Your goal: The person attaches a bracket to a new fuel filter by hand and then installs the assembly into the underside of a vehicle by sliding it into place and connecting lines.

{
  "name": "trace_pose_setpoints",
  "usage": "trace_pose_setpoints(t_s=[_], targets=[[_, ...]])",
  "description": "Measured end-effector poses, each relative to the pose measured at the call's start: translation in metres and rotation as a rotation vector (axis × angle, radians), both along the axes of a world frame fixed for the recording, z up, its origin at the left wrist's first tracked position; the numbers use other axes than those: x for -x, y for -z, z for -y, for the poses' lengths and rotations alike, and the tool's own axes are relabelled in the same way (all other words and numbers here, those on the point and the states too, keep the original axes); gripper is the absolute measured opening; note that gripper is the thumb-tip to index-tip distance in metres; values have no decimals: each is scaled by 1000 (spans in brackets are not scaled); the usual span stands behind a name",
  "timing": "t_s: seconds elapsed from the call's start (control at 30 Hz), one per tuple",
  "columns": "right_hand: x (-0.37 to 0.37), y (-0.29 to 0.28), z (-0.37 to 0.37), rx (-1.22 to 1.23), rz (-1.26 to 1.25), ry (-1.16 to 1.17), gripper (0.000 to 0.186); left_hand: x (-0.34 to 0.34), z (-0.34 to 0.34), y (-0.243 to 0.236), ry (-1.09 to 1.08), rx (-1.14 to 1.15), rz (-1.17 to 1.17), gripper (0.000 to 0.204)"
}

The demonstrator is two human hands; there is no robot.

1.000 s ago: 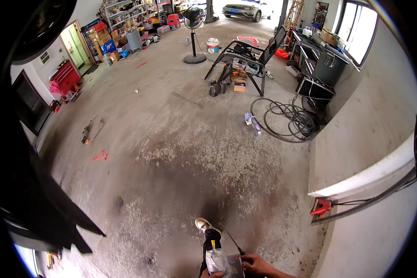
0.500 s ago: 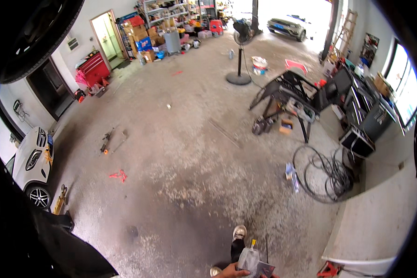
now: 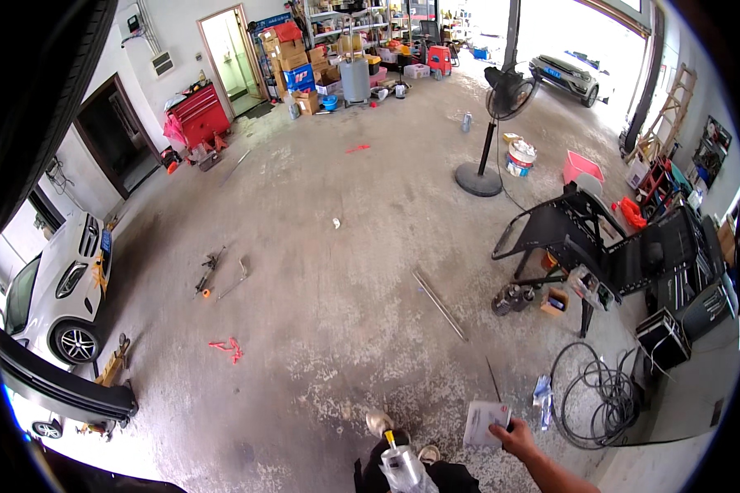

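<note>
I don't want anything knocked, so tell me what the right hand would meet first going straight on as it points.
The right hand points forward and left; past the pale flat packet it holds, the way looks free over the floor, though its height above it is unclear.

Box [image 3: 477,424] right of container [image 3: 401,468], left of hose [image 3: 610,404].

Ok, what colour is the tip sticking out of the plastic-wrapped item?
The tip is yellow, seen best in the head view, near the bottom edge.
</note>
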State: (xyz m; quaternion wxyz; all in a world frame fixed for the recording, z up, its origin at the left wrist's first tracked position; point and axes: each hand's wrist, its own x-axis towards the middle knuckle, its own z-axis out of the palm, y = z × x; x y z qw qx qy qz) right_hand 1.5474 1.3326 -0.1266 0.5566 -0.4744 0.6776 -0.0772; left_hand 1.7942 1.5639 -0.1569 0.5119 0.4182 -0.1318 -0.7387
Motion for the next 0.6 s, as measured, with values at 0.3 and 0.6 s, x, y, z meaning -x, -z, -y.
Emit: trace_pose_setpoints(t_s=[0.3, 0.6], targets=[[-82, 67, 201, 460, 51, -63, 27, -130, 252, -40, 91, 200, 238, 66], [11, 223, 249, 666, -528, -121, 51, -268, 361, -83, -452, -24, 724, 60]])
